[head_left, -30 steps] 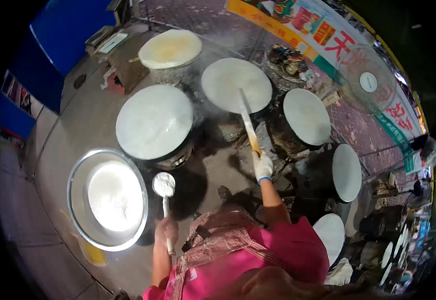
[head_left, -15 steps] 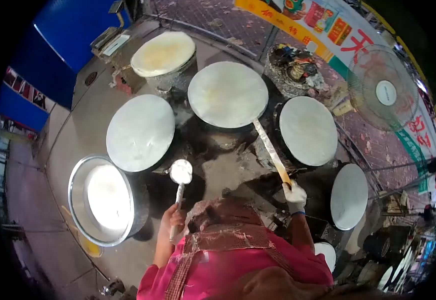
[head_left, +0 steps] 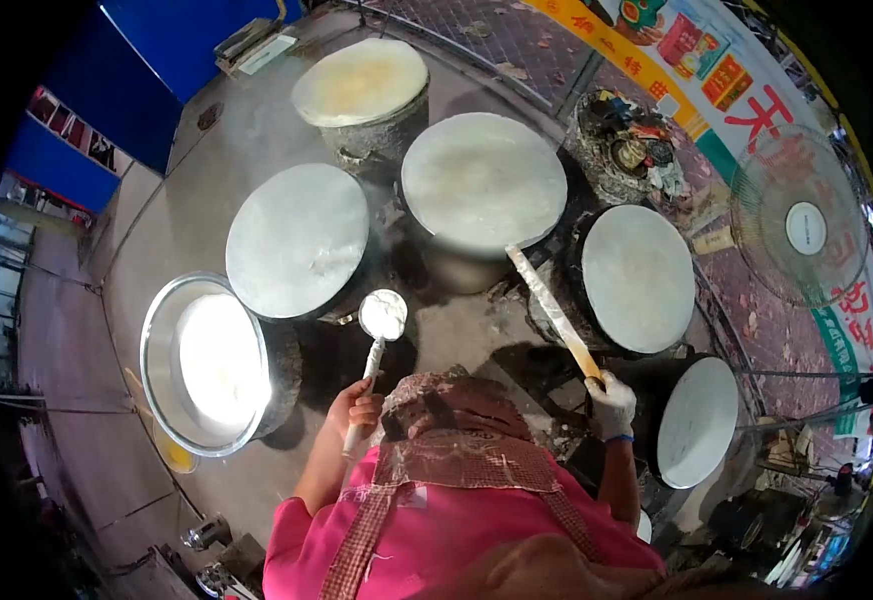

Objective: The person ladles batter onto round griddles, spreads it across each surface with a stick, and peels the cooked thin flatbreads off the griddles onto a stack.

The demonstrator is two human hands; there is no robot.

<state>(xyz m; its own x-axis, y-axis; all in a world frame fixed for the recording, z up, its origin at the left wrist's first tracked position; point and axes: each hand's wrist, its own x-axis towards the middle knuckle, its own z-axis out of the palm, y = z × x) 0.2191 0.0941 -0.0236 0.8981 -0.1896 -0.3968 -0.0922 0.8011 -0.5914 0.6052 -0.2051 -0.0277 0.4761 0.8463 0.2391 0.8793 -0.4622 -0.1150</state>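
My left hand (head_left: 354, 412) is wrapped round the handle of a ladle (head_left: 383, 315), whose bowl holds white batter. The ladle is held above the ground, right of a wide metal basin (head_left: 157, 380) with white liquid inside. My right hand (head_left: 613, 404), in a white glove, grips the yellowish end of a long flat wooden spatula (head_left: 555, 310) coated with white. The spatula's far tip is at the near edge of the middle round griddle (head_left: 485, 180); whether it touches the rim I cannot tell. A thin whitish layer covers that griddle.
More round griddles with pale tops surround me: one at far left (head_left: 362, 82), one at left (head_left: 299, 240), one at right (head_left: 639, 278) and one at lower right (head_left: 698, 422). A rubbish-filled bin (head_left: 627, 150) and a fan (head_left: 805, 228) stand at the back right.
The view has shifted, so the griddles sit differently in the picture. Both hands still hold the ladle and spatula; the spatula's tip remains by the middle griddle's near edge.
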